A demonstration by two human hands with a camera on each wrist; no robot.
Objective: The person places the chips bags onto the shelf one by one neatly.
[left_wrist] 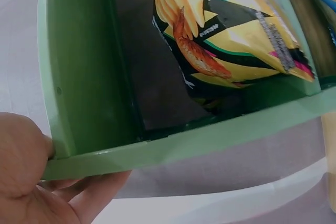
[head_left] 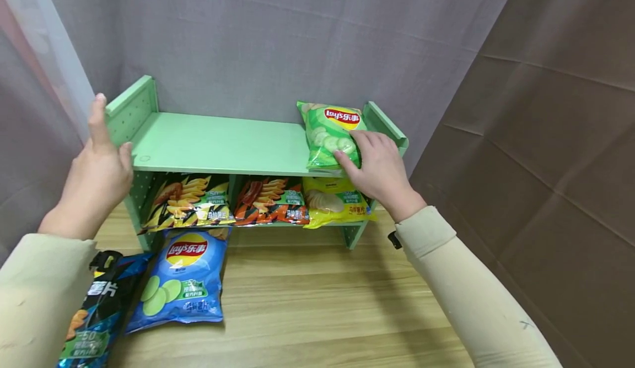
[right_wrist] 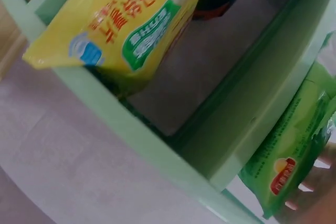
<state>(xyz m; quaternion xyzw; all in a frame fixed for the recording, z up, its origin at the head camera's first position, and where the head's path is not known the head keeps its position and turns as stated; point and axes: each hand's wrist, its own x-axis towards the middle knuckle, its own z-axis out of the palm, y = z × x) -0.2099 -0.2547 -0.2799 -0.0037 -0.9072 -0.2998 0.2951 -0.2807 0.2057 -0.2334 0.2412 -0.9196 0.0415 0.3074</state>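
Observation:
A mint-green two-tier shelf (head_left: 223, 142) stands on the table. My left hand (head_left: 99, 172) holds its left side panel (left_wrist: 79, 77), the thumb at the front edge and the other fingers around the outside. On the upper tier's right end, a green Lay's chip bag (head_left: 332, 128) leans back beside the right side panel (head_left: 387, 125). My right hand (head_left: 379, 167) rests on that bag's lower right front with thumb and index finger spread apart. In the right wrist view, its fingers (right_wrist: 310, 187) touch the green bag, and some of them are cut off by the frame.
On the lower tier lie a black-and-yellow chip bag (head_left: 186, 200), a red-and-black one (head_left: 271, 200) and a yellow one (head_left: 339, 203). A blue Lay's bag (head_left: 183, 280) and a black-and-blue bag (head_left: 106, 302) lie on the wooden table (head_left: 307, 302). Grey cloth (head_left: 238, 43) hangs behind.

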